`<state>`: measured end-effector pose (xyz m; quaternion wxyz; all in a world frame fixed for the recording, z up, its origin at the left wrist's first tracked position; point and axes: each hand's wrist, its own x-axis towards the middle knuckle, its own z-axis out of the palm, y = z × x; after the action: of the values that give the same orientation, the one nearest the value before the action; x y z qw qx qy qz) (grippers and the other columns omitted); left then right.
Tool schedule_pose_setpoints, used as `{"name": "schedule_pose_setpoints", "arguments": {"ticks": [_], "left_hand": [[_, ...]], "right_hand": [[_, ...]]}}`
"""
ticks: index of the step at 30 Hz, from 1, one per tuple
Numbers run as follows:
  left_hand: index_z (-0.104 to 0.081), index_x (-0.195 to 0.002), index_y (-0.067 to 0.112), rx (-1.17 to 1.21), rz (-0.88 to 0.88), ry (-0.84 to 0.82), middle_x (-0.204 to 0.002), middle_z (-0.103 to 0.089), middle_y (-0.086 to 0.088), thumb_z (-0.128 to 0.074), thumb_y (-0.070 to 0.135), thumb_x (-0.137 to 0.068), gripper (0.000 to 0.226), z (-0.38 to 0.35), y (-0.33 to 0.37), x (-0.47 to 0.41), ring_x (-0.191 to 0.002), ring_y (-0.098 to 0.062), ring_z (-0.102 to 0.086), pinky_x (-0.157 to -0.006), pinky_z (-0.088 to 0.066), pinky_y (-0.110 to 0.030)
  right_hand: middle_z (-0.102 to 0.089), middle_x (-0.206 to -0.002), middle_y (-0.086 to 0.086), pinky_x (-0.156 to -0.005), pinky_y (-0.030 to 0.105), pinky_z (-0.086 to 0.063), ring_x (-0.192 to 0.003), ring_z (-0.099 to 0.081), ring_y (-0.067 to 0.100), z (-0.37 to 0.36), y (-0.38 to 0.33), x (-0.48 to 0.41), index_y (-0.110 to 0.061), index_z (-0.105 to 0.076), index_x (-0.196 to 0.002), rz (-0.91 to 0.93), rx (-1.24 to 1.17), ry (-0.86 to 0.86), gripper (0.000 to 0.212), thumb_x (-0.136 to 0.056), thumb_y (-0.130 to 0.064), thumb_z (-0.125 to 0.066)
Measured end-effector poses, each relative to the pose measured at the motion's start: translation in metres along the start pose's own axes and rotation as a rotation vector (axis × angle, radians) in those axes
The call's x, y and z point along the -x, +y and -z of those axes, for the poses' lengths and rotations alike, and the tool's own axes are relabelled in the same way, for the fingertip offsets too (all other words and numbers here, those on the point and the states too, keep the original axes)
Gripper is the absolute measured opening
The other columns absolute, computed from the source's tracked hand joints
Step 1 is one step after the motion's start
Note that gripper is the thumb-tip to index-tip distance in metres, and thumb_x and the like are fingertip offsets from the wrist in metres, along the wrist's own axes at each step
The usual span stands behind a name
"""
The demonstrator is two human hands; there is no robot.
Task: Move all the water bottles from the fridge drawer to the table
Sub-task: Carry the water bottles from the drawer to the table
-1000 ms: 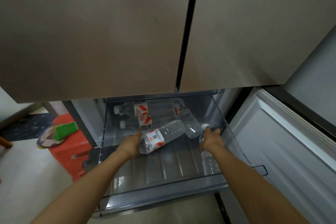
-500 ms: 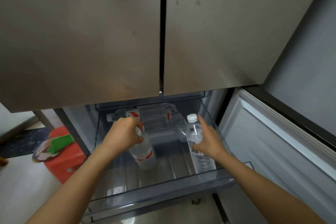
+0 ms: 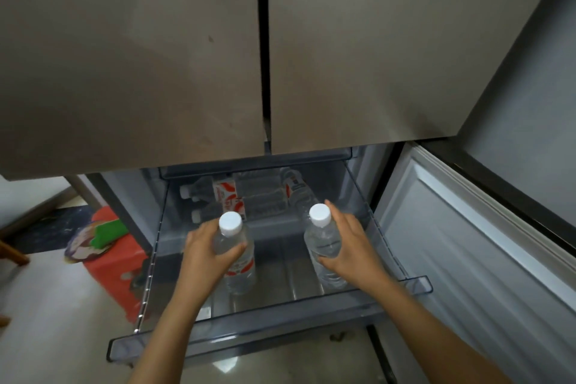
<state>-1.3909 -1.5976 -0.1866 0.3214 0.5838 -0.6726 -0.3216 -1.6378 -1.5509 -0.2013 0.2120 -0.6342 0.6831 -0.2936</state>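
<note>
Head view: both hands are down in the open fridge drawer (image 3: 249, 337), each wrapped around an upright water bottle. The left hand (image 3: 205, 246) grips the left bottle (image 3: 241, 271) around its shoulder, just under the white cap and above the red-and-white label. The right hand (image 3: 346, 246) grips the right bottle (image 3: 322, 240) at about the same height, thumb in front and fingers behind. Both bottles are inside the drawer, near its front; whether their bases touch its floor I cannot tell. More bottles (image 3: 230, 196) lie on their sides at the back of the drawer, under the closed upper doors (image 3: 156, 56). A red stool (image 3: 115, 262) stands on the floor to the left. The table is not in view.

The bottles look full, so each is probably fairly heavy for one hand. The thin clear plastic should give under a squeeze, and it may be cold and damp, hence slippery. A hold around the shoulder or waist seems safer than one on the cap.
</note>
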Motion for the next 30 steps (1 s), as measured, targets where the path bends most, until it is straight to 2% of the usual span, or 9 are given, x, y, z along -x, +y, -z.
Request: {"name": "schedule_pose_setpoints", "arguments": {"ticks": [2,3,6,12,16,18,22,26,30], "left_hand": [[-0.044,-0.124,0.029,0.071,0.048,-0.157,-0.121,-0.05,0.002,-0.082,0.024,-0.06,0.075,0.002,-0.004,0.003,-0.114,-0.021,-0.046,-0.097,-0.042,-0.042],[-0.038,-0.124,0.033,0.092,0.062,-0.208,-0.123,-0.048,0.003,-0.083,0.019,-0.059,0.079,0.003,-0.005,0.005,-0.115,-0.019,-0.045,-0.098,-0.041,-0.04],[-0.028,-0.122,0.035,0.101,0.063,-0.222,-0.122,-0.044,0.004,-0.078,0.002,-0.064,0.083,0.001,-0.004,0.006,-0.116,-0.017,-0.043,-0.098,-0.041,-0.037],[-0.035,-0.125,0.024,0.1,0.091,-0.12,-0.114,-0.047,0.004,-0.08,0.002,-0.06,0.082,-0.005,-0.003,0.009,-0.108,-0.016,-0.046,-0.09,-0.042,-0.033],[-0.039,-0.112,0.027,0.164,0.142,-0.011,-0.104,-0.052,0.003,-0.077,-0.002,-0.059,0.071,0.0,-0.009,0.01,-0.103,-0.021,-0.052,-0.078,-0.042,-0.031],[-0.041,-0.112,0.027,0.246,0.148,0.056,-0.105,-0.054,0.002,-0.075,-0.006,-0.06,0.07,0.003,-0.007,0.013,-0.104,-0.022,-0.054,-0.076,-0.044,-0.029],[-0.04,-0.116,0.026,0.374,0.058,0.148,-0.106,-0.052,0.007,-0.075,-0.009,-0.062,0.073,0.012,0.014,0.022,-0.098,-0.011,-0.051,-0.075,-0.043,-0.02],[-0.039,-0.117,0.03,0.434,-0.003,0.221,-0.104,-0.05,0.017,-0.074,-0.006,-0.065,0.072,0.028,0.038,0.029,-0.092,-0.001,-0.049,-0.076,-0.042,-0.02],[-0.039,-0.114,0.031,0.501,-0.005,0.304,-0.097,-0.049,0.024,-0.074,-0.001,-0.067,0.067,0.04,0.056,0.039,-0.086,0.004,-0.049,-0.069,-0.041,-0.015]], "right_hand": [[-0.037,-0.128,0.0,-0.094,0.014,-0.026,-0.123,-0.034,0.013,0.0,0.001,-0.002,-0.042,-0.009,-0.138,-0.015,-0.02,-0.005,0.1,-0.069,-0.016,-0.077],[-0.037,-0.128,0.0,-0.094,0.014,-0.026,-0.122,-0.034,0.013,-0.001,0.002,-0.003,-0.041,-0.01,-0.138,-0.017,-0.036,-0.007,0.1,-0.069,-0.016,-0.077],[-0.037,-0.127,0.001,-0.094,0.016,-0.026,-0.122,-0.033,0.014,0.0,0.001,-0.003,-0.038,-0.011,-0.141,-0.007,-0.055,-0.017,0.101,-0.069,-0.015,-0.078],[-0.029,-0.115,-0.009,-0.102,0.025,-0.029,-0.124,-0.034,0.017,0.001,-0.001,-0.001,-0.032,-0.012,-0.143,-0.02,-0.091,-0.009,0.103,-0.067,-0.014,-0.079],[-0.03,-0.118,-0.006,-0.101,0.023,-0.027,-0.124,-0.032,0.017,0.0,0.0,-0.001,-0.034,-0.01,-0.143,0.003,-0.079,-0.026,0.102,-0.069,-0.015,-0.078],[-0.032,-0.124,-0.001,-0.103,0.026,-0.028,-0.125,-0.032,0.018,-0.002,0.001,-0.001,-0.038,-0.007,-0.141,0.027,-0.067,-0.04,0.103,-0.069,-0.016,-0.078],[-0.03,-0.129,0.002,-0.105,0.031,-0.03,-0.125,-0.032,0.019,-0.004,0.004,-0.003,-0.048,0.002,-0.132,0.056,-0.049,-0.06,0.105,-0.069,-0.018,-0.077],[-0.036,-0.128,0.006,-0.104,0.035,-0.033,-0.123,-0.033,0.022,-0.004,0.004,-0.008,-0.046,0.004,-0.137,0.045,-0.05,-0.057,0.109,-0.068,-0.019,-0.077],[-0.04,-0.123,0.008,-0.099,0.036,-0.035,-0.12,-0.034,0.026,-0.004,-0.002,-0.013,-0.038,-0.005,-0.143,0.005,-0.03,-0.029,0.107,-0.066,-0.018,-0.077]]}}
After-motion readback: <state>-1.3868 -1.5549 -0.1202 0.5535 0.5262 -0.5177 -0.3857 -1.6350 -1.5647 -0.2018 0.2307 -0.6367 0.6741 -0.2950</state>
